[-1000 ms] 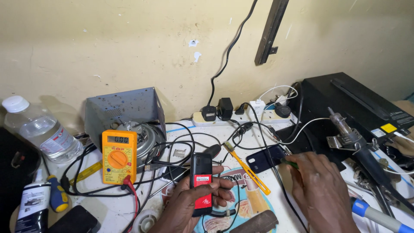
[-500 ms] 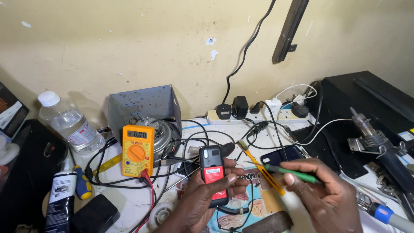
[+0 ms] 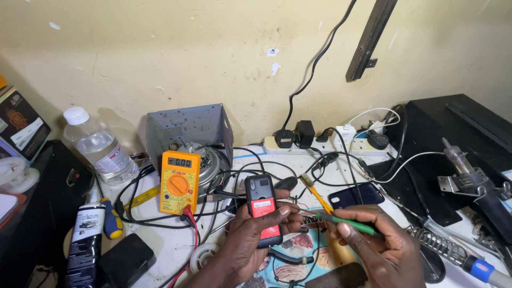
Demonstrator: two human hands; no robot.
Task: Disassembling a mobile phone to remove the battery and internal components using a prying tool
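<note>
Head view | left hand [image 3: 250,240] wraps small red-and-black phone [image 3: 262,216], standing upright near table's front edge | right hand [image 3: 381,245] pinches green tool [image 3: 346,223], tip probably aimed left toward phone, just beside it

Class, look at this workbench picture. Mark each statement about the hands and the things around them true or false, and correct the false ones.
1. The left hand holds a small black and red phone. True.
2. The right hand holds a yellow-handled brush. False: it holds a thin green tool; the yellow-handled brush lies on the table.
3. The orange multimeter stands left of the phone. True.
4. The plastic water bottle lies on its side. False: it stands upright near the wall, cap on.
5. A white power strip with plugs in it lies along the wall. True.
6. The multimeter rests on the black box at the right. False: it stands in front of the grey metal box.
</note>
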